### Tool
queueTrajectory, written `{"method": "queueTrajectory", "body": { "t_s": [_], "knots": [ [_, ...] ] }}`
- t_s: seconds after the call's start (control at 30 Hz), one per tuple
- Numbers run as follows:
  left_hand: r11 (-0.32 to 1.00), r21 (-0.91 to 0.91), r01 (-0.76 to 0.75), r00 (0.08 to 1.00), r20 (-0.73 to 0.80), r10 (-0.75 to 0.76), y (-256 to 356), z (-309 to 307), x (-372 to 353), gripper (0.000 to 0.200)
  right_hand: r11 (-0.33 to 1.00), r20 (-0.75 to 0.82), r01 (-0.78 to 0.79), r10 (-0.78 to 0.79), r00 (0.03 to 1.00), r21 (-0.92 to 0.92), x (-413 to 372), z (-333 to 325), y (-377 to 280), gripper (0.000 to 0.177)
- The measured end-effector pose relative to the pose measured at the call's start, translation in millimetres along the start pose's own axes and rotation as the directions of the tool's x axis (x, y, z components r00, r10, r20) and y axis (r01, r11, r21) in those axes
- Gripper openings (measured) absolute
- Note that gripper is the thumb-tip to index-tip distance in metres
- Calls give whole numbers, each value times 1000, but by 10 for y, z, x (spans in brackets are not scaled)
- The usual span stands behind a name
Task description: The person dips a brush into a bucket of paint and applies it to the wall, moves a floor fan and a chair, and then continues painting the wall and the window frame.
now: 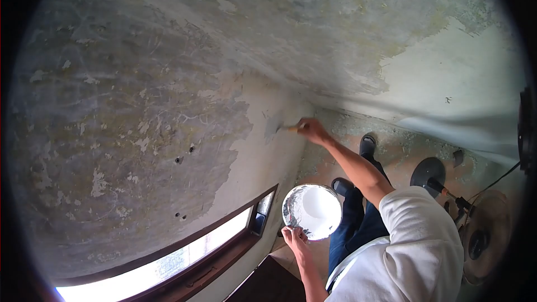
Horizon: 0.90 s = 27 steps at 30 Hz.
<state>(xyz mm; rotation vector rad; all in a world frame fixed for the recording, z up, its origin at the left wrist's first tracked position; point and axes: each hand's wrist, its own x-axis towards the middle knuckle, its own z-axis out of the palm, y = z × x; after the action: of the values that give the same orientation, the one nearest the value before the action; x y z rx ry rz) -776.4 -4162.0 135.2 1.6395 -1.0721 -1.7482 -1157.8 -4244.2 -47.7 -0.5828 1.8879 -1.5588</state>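
Note:
My right hand (pixel 313 130) is closed round the light-coloured handle of a small scraper (pixel 285 128), whose blade is at the wall near the corner, beside a darker grey patch (pixel 272 126). My left hand (pixel 295 235) grips the near rim of a round white bucket (pixel 321 210). White and grey material is smeared along the bucket's inner left side. The wall (pixel 140 123) shows rough grey-brown areas with flaked spots, bordered by a smoother pale band that runs down beside the corner.
A brown-framed window (pixel 212 265) is set low in the left wall, with a dark brown surface (pixel 268 282) near it. Debris lies on the floor (pixel 400 154) round my feet. A fan (pixel 478 243) with a dark round base (pixel 428 173) and a cable stand at the right.

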Motion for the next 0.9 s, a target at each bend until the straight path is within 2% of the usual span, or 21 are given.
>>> {"method": "queueTrajectory", "body": {
  "t_s": [0.07,0.1,0.17,0.27,0.33,0.37,0.4,0.43,0.47,0.5,0.53,0.57,0.63,0.7,0.77,0.83,0.9],
  "knots": [
    [1000,-21,-14,1000,14,14,-46,-91,-4,24,980,-257,-68,115,960,185,176,-126,-71,14],
    [999,-30,-16,1000,14,16,-62,-146,-4,24,982,-255,-63,108,961,180,175,-157,-92,14],
    [999,-31,-14,1000,-1,14,-104,-218,6,23,916,-415,-8,189,890,400,174,-274,-30,14],
    [995,-69,-69,997,-43,66,-187,-350,79,21,958,-361,-83,183,914,275,-148,-479,127,16],
    [993,-76,-92,995,-56,88,-170,-444,114,20,908,-278,-119,245,929,402,-525,-589,178,19],
    [995,-28,-96,993,-64,94,-92,-452,80,15,903,-233,-159,268,935,399,-736,-644,219,22],
    [995,-57,-80,994,-75,75,-70,-488,90,15,898,-191,-199,291,938,392,-980,-713,193,25],
    [994,-87,-61,995,-84,54,-65,-523,105,19,931,-152,-165,224,963,325,-1206,-772,257,33],
    [989,-143,-33,995,-100,19,-24,-526,109,19,978,-168,-66,100,981,195,-1382,-813,424,37],
    [979,-202,-5,993,-115,-19,28,-505,123,19,984,-126,-63,84,988,165,-1643,-875,244,38],
    [970,-241,15,991,-125,-46,56,-473,146,18,954,-79,-165,190,979,252,-1893,-926,-47,37],
    [958,-283,34,987,-140,-77,51,-482,177,18,951,-32,-159,174,984,266,-2058,-949,-173,39],
    [955,-277,102,995,49,-92,-77,-689,342,23,943,16,-170,172,985,286,-2350,-936,-623,37],
    [978,-205,48,993,113,-25,171,-712,199,32,965,57,-53,39,998,257,-2478,-891,-925,35],
    [971,-238,-31,993,102,57,329,-765,91,35,972,78,22,-41,996,236,-2545,-815,-1358,32],
    [960,-265,-84,982,143,125,663,-778,-102,30,976,103,113,-133,986,185,-2540,-740,-1768,29],
    [927,-360,-110,955,219,199,876,-788,-197,26,922,76,227,-263,962,313,-2483,-646,-2086,30]
  ]
}}
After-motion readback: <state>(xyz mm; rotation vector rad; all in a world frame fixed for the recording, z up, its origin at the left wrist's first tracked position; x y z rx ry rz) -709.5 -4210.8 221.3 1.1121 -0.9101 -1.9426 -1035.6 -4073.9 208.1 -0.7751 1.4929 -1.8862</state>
